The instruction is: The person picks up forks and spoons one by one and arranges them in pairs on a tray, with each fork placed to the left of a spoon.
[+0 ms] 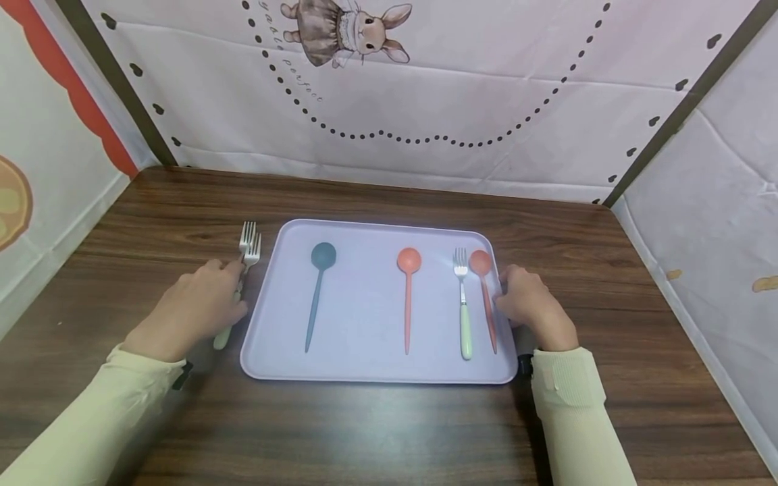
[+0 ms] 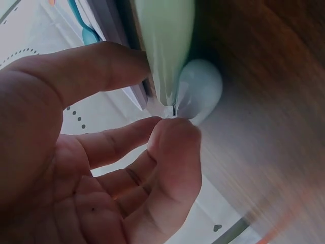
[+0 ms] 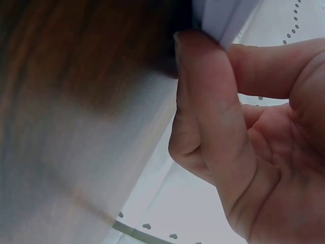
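Observation:
Left of the lavender tray, two forks lie side by side, handles partly hidden under my left hand. In the left wrist view, my left hand has its thumb against a pale green fork handle and curled fingers at its narrow end; a paler handle lies beside it. My right hand grips the tray's right rim, which in the right wrist view shows as the tray edge between thumb and curled fingers. On the tray are a blue-green spoon, two coral spoons and a green-handled fork.
Dark wood-grain table surrounds the tray. Behind it hangs a pale printed cloth with a rabbit figure. Similar cloth walls stand at the left and right edges.

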Action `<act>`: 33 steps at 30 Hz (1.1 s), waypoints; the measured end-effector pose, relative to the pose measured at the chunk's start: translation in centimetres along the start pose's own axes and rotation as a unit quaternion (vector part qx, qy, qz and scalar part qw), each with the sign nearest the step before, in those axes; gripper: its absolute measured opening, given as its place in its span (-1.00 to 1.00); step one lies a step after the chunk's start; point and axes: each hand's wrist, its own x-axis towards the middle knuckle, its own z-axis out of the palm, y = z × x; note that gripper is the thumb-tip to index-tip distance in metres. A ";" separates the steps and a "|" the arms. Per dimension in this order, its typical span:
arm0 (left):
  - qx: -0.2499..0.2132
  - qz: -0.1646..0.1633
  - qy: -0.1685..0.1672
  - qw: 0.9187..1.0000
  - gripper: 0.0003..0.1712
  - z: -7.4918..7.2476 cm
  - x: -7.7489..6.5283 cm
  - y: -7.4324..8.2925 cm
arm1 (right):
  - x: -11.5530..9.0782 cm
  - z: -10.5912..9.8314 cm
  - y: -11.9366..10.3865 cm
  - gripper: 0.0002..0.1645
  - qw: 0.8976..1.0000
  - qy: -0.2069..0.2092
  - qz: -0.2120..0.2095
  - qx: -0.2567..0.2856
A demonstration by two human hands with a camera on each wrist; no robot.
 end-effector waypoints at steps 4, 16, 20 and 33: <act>-0.009 0.011 0.009 1.000 -0.60 0.0 -0.2 -0.1 | 0.0 0.0 0.0 -0.42 1.000 0.002 -0.001 -0.001; -0.024 0.004 0.003 1.000 -0.82 0.5 -0.2 0.2 | 0.1 0.2 0.1 -0.44 1.000 0.009 0.002 0.005; -0.018 0.021 0.025 0.999 -0.85 0.7 -0.2 0.0 | -0.1 0.6 0.0 -0.44 1.000 0.012 0.009 0.012; -0.011 0.056 0.061 0.996 -0.87 0.5 0.0 -1.0 | -1.4 2.2 -0.9 -0.47 0.999 0.030 0.027 0.012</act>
